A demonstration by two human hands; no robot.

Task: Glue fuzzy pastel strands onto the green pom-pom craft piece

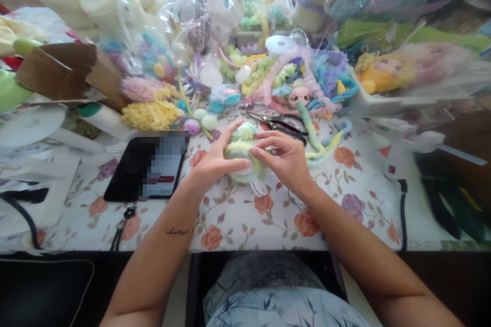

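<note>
Fingers [235, 165] round pastel ball [241, 150], scissors [275, 123], phone [128, 166] nearby

The floral-covered table [233, 225] bears a smartphone [128, 171] toward its left edge. Scissors [282, 125] lie farther from the near edge.

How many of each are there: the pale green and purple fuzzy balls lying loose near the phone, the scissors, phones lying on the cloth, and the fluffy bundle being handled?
Pale green fuzzy balls: 2
Purple fuzzy ball: 1
Scissors: 1
Phone: 1
Fluffy bundle: 1
Total: 6
</note>
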